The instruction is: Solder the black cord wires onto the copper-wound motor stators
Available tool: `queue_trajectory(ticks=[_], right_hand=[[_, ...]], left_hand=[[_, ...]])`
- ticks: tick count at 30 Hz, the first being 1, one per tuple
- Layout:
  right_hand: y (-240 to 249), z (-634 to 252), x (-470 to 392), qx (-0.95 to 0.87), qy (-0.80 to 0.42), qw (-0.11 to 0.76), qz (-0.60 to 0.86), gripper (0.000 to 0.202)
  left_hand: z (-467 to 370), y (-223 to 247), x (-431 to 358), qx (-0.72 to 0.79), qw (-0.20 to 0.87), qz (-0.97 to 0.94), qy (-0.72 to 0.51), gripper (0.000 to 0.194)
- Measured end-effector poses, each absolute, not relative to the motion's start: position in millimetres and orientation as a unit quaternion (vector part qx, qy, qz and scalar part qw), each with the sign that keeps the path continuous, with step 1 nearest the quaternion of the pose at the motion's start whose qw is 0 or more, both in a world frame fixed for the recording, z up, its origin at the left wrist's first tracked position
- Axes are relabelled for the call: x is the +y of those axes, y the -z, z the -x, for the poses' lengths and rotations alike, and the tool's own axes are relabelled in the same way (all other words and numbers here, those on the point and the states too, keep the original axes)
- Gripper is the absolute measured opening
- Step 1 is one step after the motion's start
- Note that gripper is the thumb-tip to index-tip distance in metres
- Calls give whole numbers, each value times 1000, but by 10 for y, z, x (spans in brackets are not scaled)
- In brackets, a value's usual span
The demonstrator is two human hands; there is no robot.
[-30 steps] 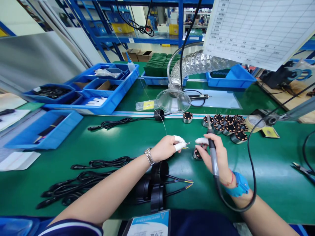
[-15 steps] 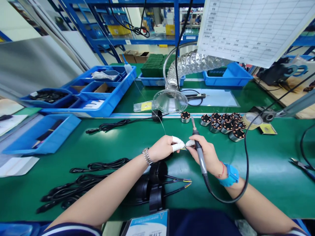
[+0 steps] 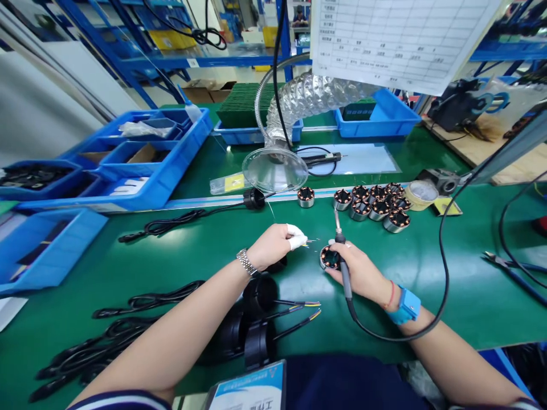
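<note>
Right fingers [image 3: 351, 253] withdrawn, stator [image 3: 329, 258] apparently between them

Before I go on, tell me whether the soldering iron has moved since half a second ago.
Yes, the soldering iron moved right: its tip, then close beside the lone metal ring, now stands farther from it.

Open counter [image 3: 470, 302]: right of frame, between right hand [image 3: 363, 270] and pliers [image 3: 506, 263]; looping cable [image 3: 384, 339] of the soldering iron [image 3: 343, 272] crosses it.
Open lane: left of centre, between upper black cord [image 3: 175, 223] and lower coiled cords [image 3: 162, 295].
Narrow gap: centre, between left hand [image 3: 276, 246] and right hand; wire ends [image 3: 311, 241] jut in.
Obstacles: stator cluster [image 3: 379, 215], right of centre; clear funnel [image 3: 274, 171], upper centre; black housings [image 3: 257, 344], lower centre.
</note>
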State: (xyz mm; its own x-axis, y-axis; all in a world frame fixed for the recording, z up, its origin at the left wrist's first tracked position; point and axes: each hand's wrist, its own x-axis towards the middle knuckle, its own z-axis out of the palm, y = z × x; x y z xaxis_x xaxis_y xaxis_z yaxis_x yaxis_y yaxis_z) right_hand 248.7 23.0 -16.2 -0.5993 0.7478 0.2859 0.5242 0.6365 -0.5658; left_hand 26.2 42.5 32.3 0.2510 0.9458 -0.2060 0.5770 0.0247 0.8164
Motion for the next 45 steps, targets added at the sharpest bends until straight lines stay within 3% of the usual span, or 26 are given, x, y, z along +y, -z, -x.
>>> queue_trajectory(ticks=[4, 8, 14, 16, 25, 45], right_hand=[[79, -2548, 228, -875, -225, 273, 329, 40], [-104, -2615, 182, -841, -201, 365, 344, 17], [-380, -2656, 121, -818, -159, 421, 358, 29], [-420, -2656, 123, -800, -176, 428, 381, 23], [-342, -2661, 199, -714, -352, 413, 442, 12], [-332, -2609, 215, -694, -394, 398, 453, 13]], left_hand=[[-275, -298, 419, 560, 426, -676, -219, 21], [-298, -270, 414, 565, 431, -674, -202, 20], [-351, -284, 442, 571, 425, -678, -183, 20], [-352, -287, 447, 574, 425, -676, -179, 21], [-350, -293, 441, 572, 418, -685, -171, 23], [-375, -321, 417, 574, 395, -696, -170, 21]])
